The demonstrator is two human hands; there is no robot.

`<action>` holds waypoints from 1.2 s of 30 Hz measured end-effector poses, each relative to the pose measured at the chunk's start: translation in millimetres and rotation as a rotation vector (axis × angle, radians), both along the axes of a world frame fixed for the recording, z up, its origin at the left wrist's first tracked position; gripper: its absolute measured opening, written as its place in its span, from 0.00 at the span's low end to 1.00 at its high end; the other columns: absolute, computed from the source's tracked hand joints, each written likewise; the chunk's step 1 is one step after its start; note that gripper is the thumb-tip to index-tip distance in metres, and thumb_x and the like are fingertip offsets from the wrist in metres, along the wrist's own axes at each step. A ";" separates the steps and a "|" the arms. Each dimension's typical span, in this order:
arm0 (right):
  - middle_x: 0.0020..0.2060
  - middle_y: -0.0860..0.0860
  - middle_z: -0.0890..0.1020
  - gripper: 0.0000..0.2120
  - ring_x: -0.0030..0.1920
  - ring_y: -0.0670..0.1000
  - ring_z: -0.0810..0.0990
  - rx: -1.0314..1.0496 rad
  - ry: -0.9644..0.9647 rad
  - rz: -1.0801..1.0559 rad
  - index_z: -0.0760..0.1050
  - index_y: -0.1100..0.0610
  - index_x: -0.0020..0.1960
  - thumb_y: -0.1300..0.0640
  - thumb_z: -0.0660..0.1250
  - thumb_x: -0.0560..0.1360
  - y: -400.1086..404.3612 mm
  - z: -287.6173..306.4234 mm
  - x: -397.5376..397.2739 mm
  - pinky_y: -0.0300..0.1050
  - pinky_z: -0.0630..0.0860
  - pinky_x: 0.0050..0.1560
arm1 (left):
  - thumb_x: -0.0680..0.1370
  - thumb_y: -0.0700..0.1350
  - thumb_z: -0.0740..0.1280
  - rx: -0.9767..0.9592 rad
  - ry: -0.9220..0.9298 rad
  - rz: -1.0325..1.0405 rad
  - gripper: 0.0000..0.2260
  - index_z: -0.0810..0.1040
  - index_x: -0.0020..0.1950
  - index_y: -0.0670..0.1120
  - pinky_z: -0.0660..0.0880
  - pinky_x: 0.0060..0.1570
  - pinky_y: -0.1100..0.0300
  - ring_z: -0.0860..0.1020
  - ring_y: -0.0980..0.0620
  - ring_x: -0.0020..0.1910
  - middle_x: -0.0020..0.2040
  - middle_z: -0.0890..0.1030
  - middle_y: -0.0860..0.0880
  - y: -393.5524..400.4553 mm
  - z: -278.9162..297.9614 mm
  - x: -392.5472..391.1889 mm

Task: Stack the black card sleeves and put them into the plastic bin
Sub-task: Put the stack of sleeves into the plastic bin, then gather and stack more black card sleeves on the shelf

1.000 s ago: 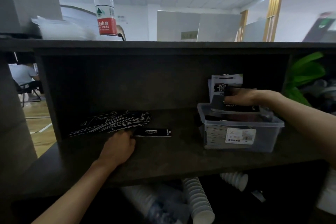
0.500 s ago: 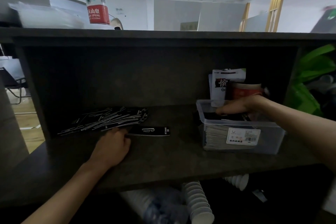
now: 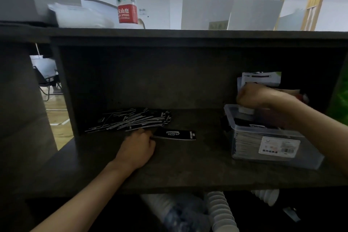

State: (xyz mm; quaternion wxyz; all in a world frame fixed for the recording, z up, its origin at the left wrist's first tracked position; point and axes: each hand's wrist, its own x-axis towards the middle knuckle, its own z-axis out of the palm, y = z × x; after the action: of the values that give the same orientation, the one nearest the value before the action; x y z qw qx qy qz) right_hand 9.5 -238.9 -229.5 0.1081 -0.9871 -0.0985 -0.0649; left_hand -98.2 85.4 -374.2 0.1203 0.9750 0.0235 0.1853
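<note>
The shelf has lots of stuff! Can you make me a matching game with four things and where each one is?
Things:
1. water bottle
2. plastic bin
3. pile of black card sleeves
4. paper cups

Places:
A. under the shelf board
B. left part of the shelf, at the left hand's fingertips
C. on top of the shelf unit
D. right part of the shelf, below the right hand

Pairs: 1-C, 2-D, 3-B, 4-A
</note>
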 end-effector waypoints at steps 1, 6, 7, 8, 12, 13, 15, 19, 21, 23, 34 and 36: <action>0.41 0.51 0.80 0.06 0.41 0.49 0.80 0.105 -0.141 0.047 0.78 0.50 0.48 0.54 0.62 0.80 18.8 4.0 -9.7 0.45 0.75 0.39 | 0.81 0.48 0.58 0.005 -0.003 -0.002 0.14 0.77 0.62 0.47 0.74 0.58 0.50 0.76 0.46 0.59 0.61 0.76 0.46 -0.5 -0.3 -0.2; 0.49 0.46 0.81 0.07 0.49 0.49 0.81 0.193 -0.066 0.439 0.79 0.42 0.48 0.52 0.64 0.74 128.8 -37.1 -39.7 0.49 0.80 0.52 | 0.81 0.49 0.58 0.026 -0.016 -0.014 0.14 0.76 0.63 0.48 0.74 0.58 0.50 0.76 0.47 0.59 0.61 0.76 0.48 0.5 -4.3 3.3; 0.54 0.48 0.80 0.10 0.53 0.51 0.80 0.078 0.062 0.432 0.79 0.44 0.55 0.53 0.66 0.75 144.2 -50.8 -33.9 0.51 0.79 0.56 | 0.81 0.49 0.58 0.032 -0.023 -0.015 0.14 0.76 0.63 0.48 0.74 0.57 0.50 0.76 0.47 0.59 0.61 0.76 0.48 0.6 -5.2 4.4; 0.57 0.49 0.78 0.13 0.55 0.52 0.79 -0.049 0.164 0.413 0.77 0.46 0.61 0.53 0.67 0.76 154.9 -63.2 -24.6 0.51 0.78 0.57 | 0.81 0.49 0.58 0.038 -0.029 -0.014 0.14 0.76 0.63 0.48 0.74 0.57 0.51 0.76 0.47 0.59 0.61 0.76 0.48 1.0 -5.5 5.0; 0.56 0.50 0.76 0.20 0.53 0.53 0.76 -0.219 0.311 0.332 0.72 0.50 0.63 0.46 0.71 0.74 160.4 -88.8 7.7 0.50 0.76 0.56 | 0.81 0.50 0.57 0.037 -0.037 -0.004 0.15 0.75 0.64 0.50 0.75 0.56 0.52 0.76 0.49 0.59 0.61 0.75 0.49 1.8 -6.5 3.7; 0.53 0.50 0.75 0.19 0.52 0.52 0.76 -0.205 0.315 0.324 0.73 0.49 0.60 0.44 0.72 0.73 158.7 -91.8 14.2 0.49 0.76 0.53 | 0.81 0.51 0.57 0.040 -0.039 -0.002 0.15 0.75 0.64 0.50 0.75 0.55 0.53 0.76 0.49 0.59 0.61 0.75 0.50 1.9 -6.7 3.1; 0.48 0.48 0.75 0.17 0.48 0.51 0.76 -0.173 0.320 0.304 0.72 0.49 0.51 0.41 0.73 0.71 153.2 -94.8 20.6 0.46 0.74 0.47 | 0.81 0.51 0.57 0.047 -0.046 -0.002 0.14 0.75 0.64 0.50 0.74 0.55 0.54 0.76 0.50 0.59 0.61 0.75 0.50 1.4 -6.4 2.7; 0.48 0.46 0.76 0.20 0.48 0.48 0.77 -0.029 0.294 0.329 0.71 0.47 0.49 0.42 0.78 0.66 143.0 -98.4 20.2 0.43 0.73 0.44 | 0.81 0.50 0.58 0.032 -0.026 0.009 0.15 0.72 0.66 0.50 0.73 0.56 0.53 0.75 0.48 0.60 0.62 0.75 0.49 0.4 -2.8 1.3; 0.51 0.44 0.74 0.22 0.51 0.47 0.75 0.078 0.280 0.366 0.68 0.42 0.51 0.48 0.79 0.66 144.4 -99.2 16.5 0.45 0.73 0.48 | 0.80 0.50 0.59 0.007 -0.018 0.006 0.16 0.70 0.68 0.50 0.73 0.58 0.51 0.75 0.47 0.61 0.64 0.75 0.48 0.0 -2.5 1.1; 0.51 0.43 0.75 0.20 0.52 0.46 0.77 0.217 0.217 0.434 0.69 0.39 0.49 0.54 0.77 0.68 151.4 -103.0 11.3 0.44 0.75 0.49 | 0.80 0.49 0.60 -0.038 -0.053 0.007 0.20 0.66 0.71 0.50 0.74 0.58 0.50 0.75 0.46 0.61 0.65 0.73 0.47 0.7 -3.4 1.1; 0.54 0.41 0.74 0.15 0.56 0.43 0.71 0.309 -0.267 0.461 0.71 0.39 0.57 0.53 0.70 0.75 160.5 -132.1 -16.1 0.40 0.71 0.55 | 0.79 0.38 0.63 -0.152 -0.173 -0.097 0.25 0.64 0.74 0.52 0.72 0.61 0.53 0.76 0.44 0.60 0.69 0.62 0.49 13.2 -6.5 13.3; 0.56 0.43 0.74 0.14 0.58 0.45 0.69 0.232 -0.330 0.445 0.71 0.44 0.60 0.47 0.68 0.76 162.0 -134.0 -21.0 0.43 0.73 0.56 | 0.79 0.38 0.62 -0.157 -0.175 -0.101 0.24 0.65 0.74 0.49 0.72 0.62 0.54 0.75 0.45 0.61 0.69 0.63 0.49 11.1 -5.1 14.2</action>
State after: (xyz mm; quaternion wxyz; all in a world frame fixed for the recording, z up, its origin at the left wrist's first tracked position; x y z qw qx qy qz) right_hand -11.6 -76.9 -363.5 0.2144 -0.8985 -0.3205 -0.2098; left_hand -84.0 96.5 -379.2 0.2070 0.9426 -0.0220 0.2612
